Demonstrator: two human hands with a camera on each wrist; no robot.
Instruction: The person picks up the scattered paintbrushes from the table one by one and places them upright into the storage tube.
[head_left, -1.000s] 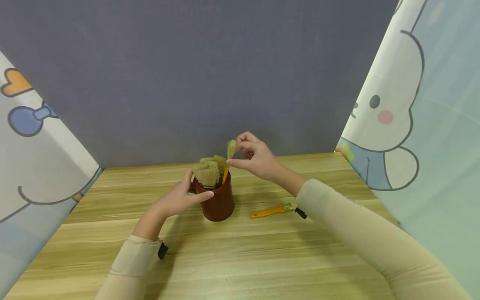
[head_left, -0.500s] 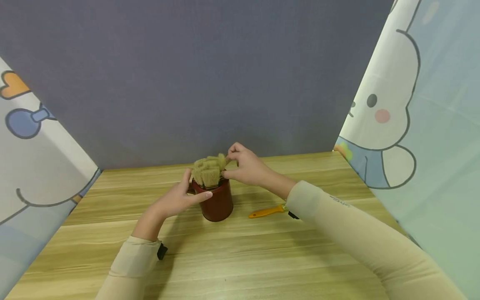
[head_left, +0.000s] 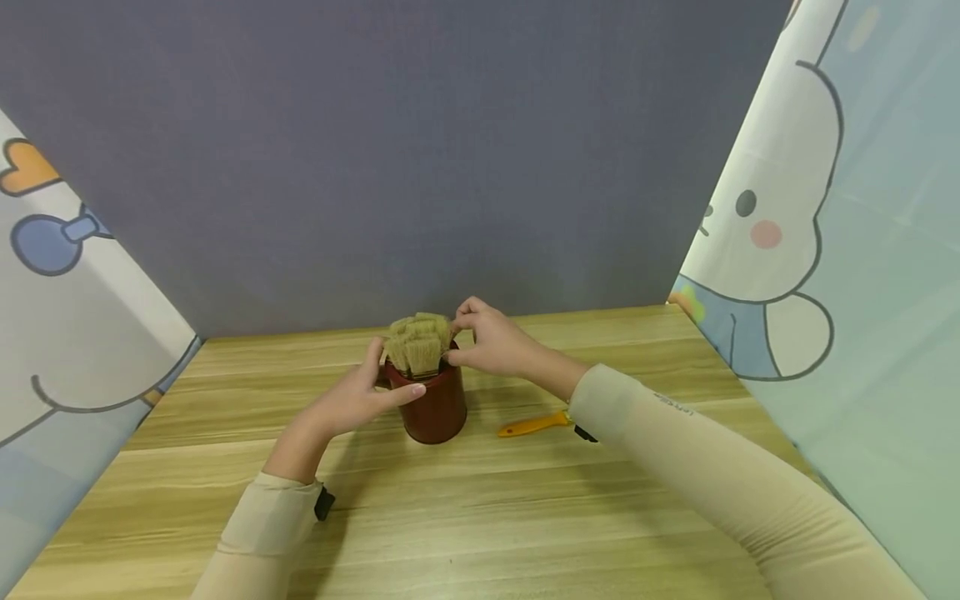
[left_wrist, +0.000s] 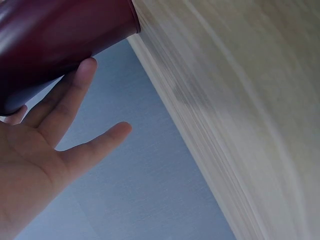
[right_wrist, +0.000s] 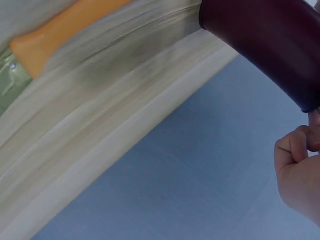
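A dark red mug (head_left: pixel 433 417) stands upright on the table, packed with several paintbrushes (head_left: pixel 422 352), bristles up. Along the mug's left side my left hand (head_left: pixel 356 400) steadies it. The thumb lies across the front near the rim and the index finger points up beside the bristles. In the left wrist view, straight spread fingers (left_wrist: pixel 62 111) touch the wall, one standing free. At the right rim my right hand (head_left: pixel 491 340) pinches a paintbrush among the bristles, its handle hidden inside the mug. The right wrist view shows curled fingers (right_wrist: pixel 295 147) by the mug's rim.
One paintbrush with an orange handle (head_left: pixel 532 425) lies on the table right of the mug, its head partly behind my right sleeve (head_left: pixel 637 417). The wooden table (head_left: pixel 465 517) ends at a grey back panel (head_left: pixel 450 167). Printed cartoon curtains (head_left: pixel 795 208) flank both sides.
My right hand has moved left and down, lowering the paintbrush into the mug until its bristles sit level with the others. The left hand and the mug have hardly moved.
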